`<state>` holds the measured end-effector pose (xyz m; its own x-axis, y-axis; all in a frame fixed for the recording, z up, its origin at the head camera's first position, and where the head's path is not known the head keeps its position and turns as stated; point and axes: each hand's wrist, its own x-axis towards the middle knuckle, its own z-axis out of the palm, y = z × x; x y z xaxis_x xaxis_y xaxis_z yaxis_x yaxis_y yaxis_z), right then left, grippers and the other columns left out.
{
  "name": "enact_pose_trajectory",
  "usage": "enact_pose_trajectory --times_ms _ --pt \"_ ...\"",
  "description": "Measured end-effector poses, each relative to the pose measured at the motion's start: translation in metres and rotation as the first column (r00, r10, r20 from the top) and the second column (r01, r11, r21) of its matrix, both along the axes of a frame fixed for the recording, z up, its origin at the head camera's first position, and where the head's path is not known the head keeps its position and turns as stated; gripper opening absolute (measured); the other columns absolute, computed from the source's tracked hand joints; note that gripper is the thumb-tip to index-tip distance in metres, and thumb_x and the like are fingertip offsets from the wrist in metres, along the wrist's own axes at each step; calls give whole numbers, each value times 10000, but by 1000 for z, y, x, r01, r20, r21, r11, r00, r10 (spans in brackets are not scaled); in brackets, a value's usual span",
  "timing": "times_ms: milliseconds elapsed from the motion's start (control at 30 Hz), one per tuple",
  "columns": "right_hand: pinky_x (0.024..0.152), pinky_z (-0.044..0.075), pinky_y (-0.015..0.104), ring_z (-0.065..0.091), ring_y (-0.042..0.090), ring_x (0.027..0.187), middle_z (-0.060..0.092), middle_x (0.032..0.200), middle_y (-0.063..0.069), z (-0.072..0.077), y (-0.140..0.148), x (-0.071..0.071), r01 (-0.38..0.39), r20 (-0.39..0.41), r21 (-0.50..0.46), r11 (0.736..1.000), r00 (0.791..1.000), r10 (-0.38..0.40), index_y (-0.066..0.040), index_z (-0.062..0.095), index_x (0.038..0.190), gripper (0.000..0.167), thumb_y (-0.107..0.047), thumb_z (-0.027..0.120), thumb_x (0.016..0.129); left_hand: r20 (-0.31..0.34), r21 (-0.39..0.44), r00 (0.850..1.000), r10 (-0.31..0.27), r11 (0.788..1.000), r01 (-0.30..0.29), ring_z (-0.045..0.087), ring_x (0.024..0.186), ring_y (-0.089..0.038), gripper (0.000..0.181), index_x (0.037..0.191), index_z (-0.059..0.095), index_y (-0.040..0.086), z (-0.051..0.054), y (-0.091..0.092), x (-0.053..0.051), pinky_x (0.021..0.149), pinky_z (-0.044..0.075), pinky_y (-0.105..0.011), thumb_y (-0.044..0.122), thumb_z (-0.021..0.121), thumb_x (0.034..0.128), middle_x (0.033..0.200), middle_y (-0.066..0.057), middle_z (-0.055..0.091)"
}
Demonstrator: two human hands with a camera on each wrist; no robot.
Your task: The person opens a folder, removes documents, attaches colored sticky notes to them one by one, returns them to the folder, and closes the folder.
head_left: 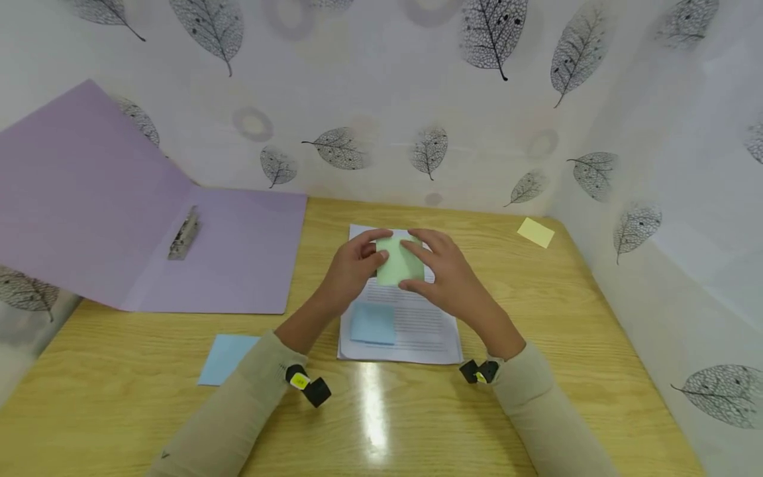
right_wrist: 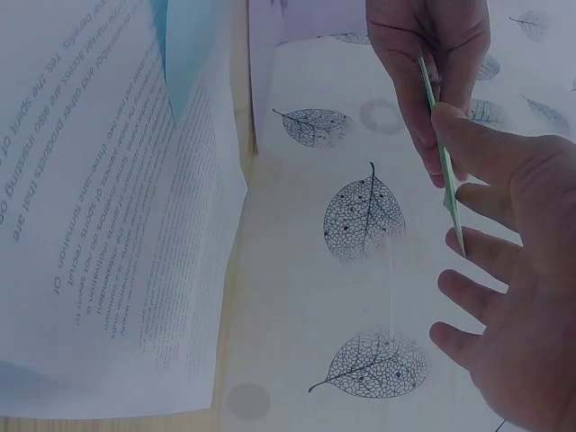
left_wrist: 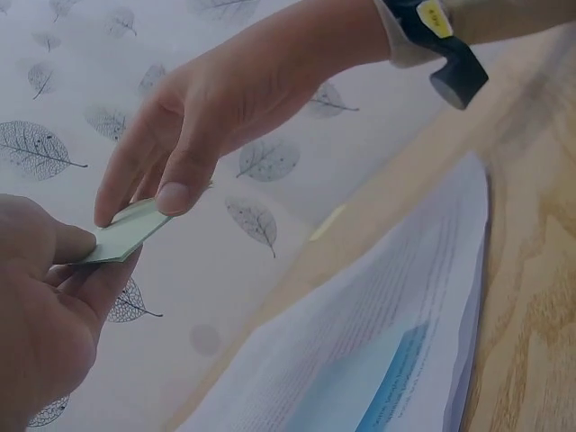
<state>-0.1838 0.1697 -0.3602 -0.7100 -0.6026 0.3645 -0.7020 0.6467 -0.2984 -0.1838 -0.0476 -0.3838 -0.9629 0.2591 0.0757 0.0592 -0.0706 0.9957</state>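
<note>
A pale green sticky note pad (head_left: 398,264) is held up between both hands, above a stack of printed sheets (head_left: 426,324). My left hand (head_left: 353,266) pinches its left edge between thumb and fingers. On the other side my right hand (head_left: 447,268) grips it with thumb and index finger, the other fingers spread, as the right wrist view shows. Seen edge-on there, the green pad (right_wrist: 441,148) looks thin, with a slightly lifted edge. A blue sticky note pad (head_left: 373,323) lies on the lower left of the printed sheets.
An open purple folder (head_left: 244,258) with a metal clip (head_left: 184,233) stands at the left, its cover raised against the wall. Another blue sticky note (head_left: 225,358) lies by the left forearm. A yellow sticky note (head_left: 536,232) lies at the table's far right.
</note>
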Motion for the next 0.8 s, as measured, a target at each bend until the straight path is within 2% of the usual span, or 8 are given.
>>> enact_pose_trajectory --times_ms 100,200,300,400,533,633,733,800 --pt "1179 306 551 357 354 1449 449 1539 149 -1 0 0 -10 -15 -13 1000 1000 9 -59 596 1391 606 -307 793 874 10 8 1000 1 1000 -2 679 1053 -213 369 1409 560 161 -1 -1 -1 874 592 -316 111 548 1044 1258 -120 681" --pt "1184 307 556 362 358 1460 458 1538 162 -1 0 1 -9 6 -62 998 1000 9 -46 661 1303 424 -247 730 937 37 24 999 -2 1000 1 665 1034 -195 348 1403 567 173 -2 -2 -2 860 592 -303 133 516 1060 1226 -121 667" --pt "1167 345 540 407 346 1441 499 1512 145 -1 -1 2 45 47 -132 990 998 -39 -37 709 1174 243 -194 625 1009 81 78 996 -30 997 23 658 1043 -188 339 1395 574 152 -1 -1 -3 859 591 -294 147 472 1072 1246 -131 641" --pt "1109 421 513 482 321 1391 556 1462 111 -1 -4 4 132 103 -193 972 988 -114 -37 693 1084 240 -208 528 1061 101 123 992 -77 990 64 654 1076 -196 367 1407 558 116 -1 -1 -3 872 590 -296 102 459 1054 1331 -135 616" --pt "1030 484 491 523 293 1347 590 1406 86 -3 -7 5 209 140 -232 950 974 -180 -49 660 1072 277 -252 471 1083 69 111 990 -123 987 115 647 1114 -214 436 1442 514 88 -1 -2 -2 905 582 -314 33 486 1010 1378 -141 606" --pt "1056 460 488 523 302 1325 617 1349 102 -5 -7 4 174 70 -256 951 984 -161 -35 675 1087 227 -202 524 1058 40 82 991 -124 989 121 650 1145 -224 443 1445 502 80 -4 -2 -2 934 573 -333 48 507 1004 1368 -129 622" --pt "1081 428 495 571 307 1241 670 1254 117 -5 -7 2 75 -48 -256 964 995 -90 -21 691 1133 187 -129 613 1001 24 41 994 -110 993 109 664 1138 -230 428 1434 514 70 -7 -1 -2 940 572 -344 79 530 1006 1332 -129 649" --pt "1040 459 483 621 293 1153 701 1192 107 -6 -8 2 19 -98 -225 974 994 -42 -32 688 1190 233 -107 650 973 16 14 994 -108 994 108 672 1129 -228 421 1427 525 76 -9 0 -2 944 571 -353 85 542 1007 1321 -136 656"
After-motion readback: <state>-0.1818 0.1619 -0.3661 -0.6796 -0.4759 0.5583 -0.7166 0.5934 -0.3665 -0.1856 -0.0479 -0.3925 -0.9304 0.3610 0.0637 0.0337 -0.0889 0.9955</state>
